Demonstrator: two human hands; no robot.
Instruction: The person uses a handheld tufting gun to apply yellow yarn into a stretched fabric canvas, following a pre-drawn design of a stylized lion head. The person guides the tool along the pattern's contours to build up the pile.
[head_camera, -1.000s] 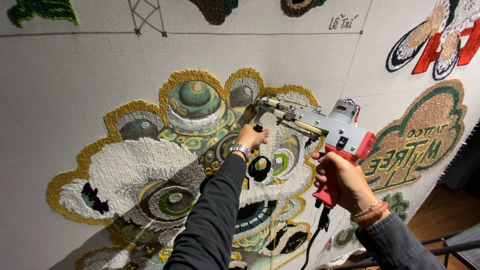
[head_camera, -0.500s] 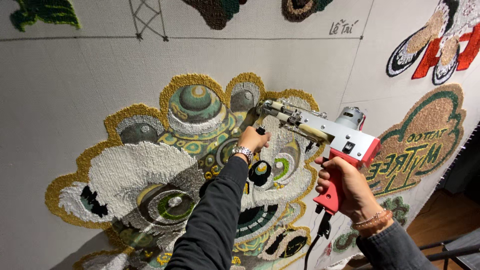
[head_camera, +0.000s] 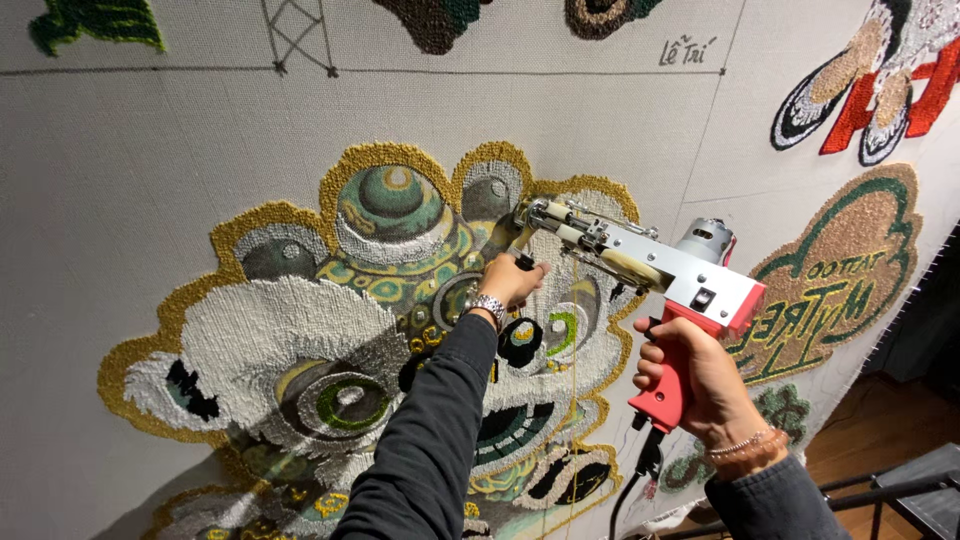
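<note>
Tool: a tufting gun (head_camera: 640, 265) with a red handle, its needle end pressed against the stretched cloth (head_camera: 150, 200) near the top right of the lion-head design (head_camera: 330, 350).
Right hand (head_camera: 700, 385): fingers clamped around the red grip, below the grey body.
Left hand (head_camera: 512, 282): closed on the black front handle just under the needle end, knuckles close to the cloth.
Cord: a dark cable (head_camera: 640, 480) hangs from the grip down past the lower right of the design.
Risk, fingers: the left hand sits very near the needle; a slip could probably catch it.
Risk, cloth: uneven pressure or a tilted gun could tear the cloth or leave loose loops.
Risk, cord: the hanging cable might snag and jerk the line off the gold border (head_camera: 260, 215).
</note>
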